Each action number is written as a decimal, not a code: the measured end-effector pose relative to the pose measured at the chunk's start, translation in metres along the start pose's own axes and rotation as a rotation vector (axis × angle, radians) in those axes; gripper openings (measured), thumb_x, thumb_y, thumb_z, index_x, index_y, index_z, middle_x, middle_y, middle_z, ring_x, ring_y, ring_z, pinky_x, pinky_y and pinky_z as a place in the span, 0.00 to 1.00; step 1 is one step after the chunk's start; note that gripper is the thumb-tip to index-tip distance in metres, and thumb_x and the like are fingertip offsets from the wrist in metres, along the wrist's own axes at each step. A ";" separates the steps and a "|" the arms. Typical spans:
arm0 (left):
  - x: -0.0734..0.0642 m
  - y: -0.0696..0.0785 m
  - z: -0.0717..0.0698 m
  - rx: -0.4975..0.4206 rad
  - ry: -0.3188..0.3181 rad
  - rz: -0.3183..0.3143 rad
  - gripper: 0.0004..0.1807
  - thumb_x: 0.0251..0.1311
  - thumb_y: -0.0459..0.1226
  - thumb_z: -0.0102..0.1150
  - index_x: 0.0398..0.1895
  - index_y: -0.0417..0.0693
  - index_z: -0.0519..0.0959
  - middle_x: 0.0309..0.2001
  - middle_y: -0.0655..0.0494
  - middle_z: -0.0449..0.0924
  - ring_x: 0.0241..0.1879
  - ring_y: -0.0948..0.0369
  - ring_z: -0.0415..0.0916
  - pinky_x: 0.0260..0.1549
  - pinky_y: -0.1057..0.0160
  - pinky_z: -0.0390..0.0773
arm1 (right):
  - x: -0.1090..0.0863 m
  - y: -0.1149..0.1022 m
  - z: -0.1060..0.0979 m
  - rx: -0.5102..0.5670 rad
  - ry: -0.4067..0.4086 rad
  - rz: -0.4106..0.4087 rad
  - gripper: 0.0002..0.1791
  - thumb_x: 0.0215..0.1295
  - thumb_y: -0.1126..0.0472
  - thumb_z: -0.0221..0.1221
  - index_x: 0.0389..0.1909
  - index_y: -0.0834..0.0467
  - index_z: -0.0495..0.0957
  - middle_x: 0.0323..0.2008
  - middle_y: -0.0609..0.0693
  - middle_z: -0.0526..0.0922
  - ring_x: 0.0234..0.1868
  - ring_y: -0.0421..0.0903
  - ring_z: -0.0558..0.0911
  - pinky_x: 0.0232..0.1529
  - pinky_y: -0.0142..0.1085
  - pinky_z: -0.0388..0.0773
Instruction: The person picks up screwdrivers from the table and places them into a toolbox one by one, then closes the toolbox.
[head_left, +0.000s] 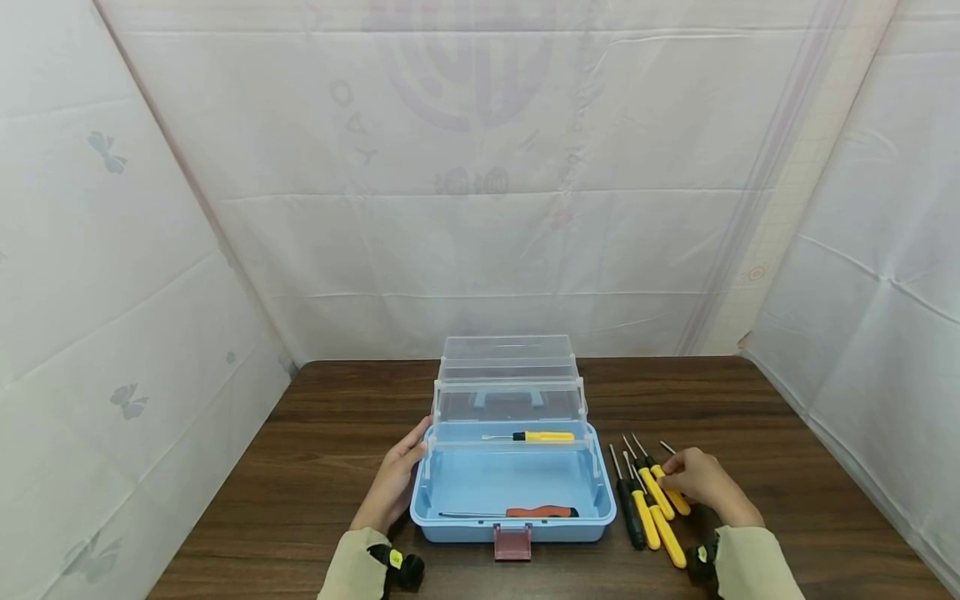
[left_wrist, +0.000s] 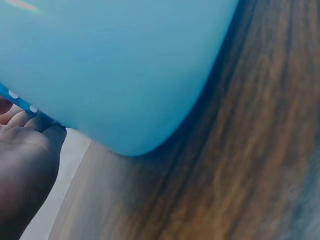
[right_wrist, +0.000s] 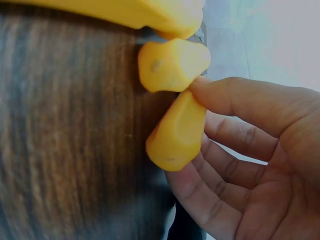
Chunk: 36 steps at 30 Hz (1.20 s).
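A light blue toolbox [head_left: 450, 531] sits with its clear lid and tray raised at the back. My left hand [head_left: 395, 483] holds the box's left side, fingers at the rim; in the left wrist view the blue wall hides part of them. To the right of the box, my right hand [head_left: 705, 482] pinches a yellow-handled screwdriver [right_wrist: 177, 132] between thumb and fingers. Its shaft points away from me. Beside it lie several other yellow-handled screwdrivers [head_left: 667, 537] and a black-handled screwdriver [head_left: 628, 512]. In the right wrist view, another yellow handle [right_wrist: 172, 65] lies right by the thumb.
Inside the box, a red-handled screwdriver [head_left: 542, 512] lies along the front. A yellow-and-black screwdriver [head_left: 547, 436] rests toward the back, in the clear tray [head_left: 510, 404]. The reddish latch [head_left: 512, 543] hangs down in front. White sheeting [head_left: 480, 250] surrounds the brown wooden table [head_left: 300, 492].
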<state>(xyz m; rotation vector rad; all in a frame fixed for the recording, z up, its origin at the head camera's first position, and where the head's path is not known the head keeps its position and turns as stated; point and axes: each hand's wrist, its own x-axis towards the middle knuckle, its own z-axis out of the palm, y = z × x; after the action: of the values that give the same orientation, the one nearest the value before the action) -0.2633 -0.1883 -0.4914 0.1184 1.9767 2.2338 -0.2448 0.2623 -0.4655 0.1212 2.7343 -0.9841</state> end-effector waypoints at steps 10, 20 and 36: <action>-0.001 0.001 0.001 0.007 -0.013 0.002 0.29 0.73 0.38 0.40 0.75 0.47 0.53 0.77 0.48 0.46 0.76 0.48 0.41 0.71 0.44 0.49 | 0.001 0.004 -0.002 -0.001 -0.030 0.005 0.10 0.60 0.65 0.61 0.38 0.70 0.80 0.32 0.54 0.82 0.30 0.43 0.79 0.30 0.40 0.82; -0.001 0.002 0.001 0.020 -0.004 0.000 0.29 0.73 0.38 0.41 0.75 0.47 0.53 0.77 0.48 0.46 0.76 0.48 0.41 0.71 0.43 0.49 | 0.001 0.005 -0.006 0.026 -0.015 -0.033 0.12 0.61 0.65 0.60 0.40 0.71 0.80 0.34 0.54 0.83 0.31 0.43 0.80 0.31 0.42 0.83; -0.001 0.001 0.001 0.020 -0.001 -0.010 0.29 0.74 0.38 0.40 0.75 0.48 0.53 0.77 0.48 0.45 0.76 0.48 0.41 0.71 0.43 0.49 | -0.002 -0.004 -0.014 0.013 0.008 -0.099 0.13 0.60 0.65 0.61 0.42 0.71 0.80 0.32 0.53 0.83 0.29 0.43 0.79 0.28 0.38 0.80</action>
<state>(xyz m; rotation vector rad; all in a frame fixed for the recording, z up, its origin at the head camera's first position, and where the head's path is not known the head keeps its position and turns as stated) -0.2627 -0.1880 -0.4902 0.1113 1.9957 2.2077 -0.2456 0.2681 -0.4522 -0.0087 2.7646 -1.0291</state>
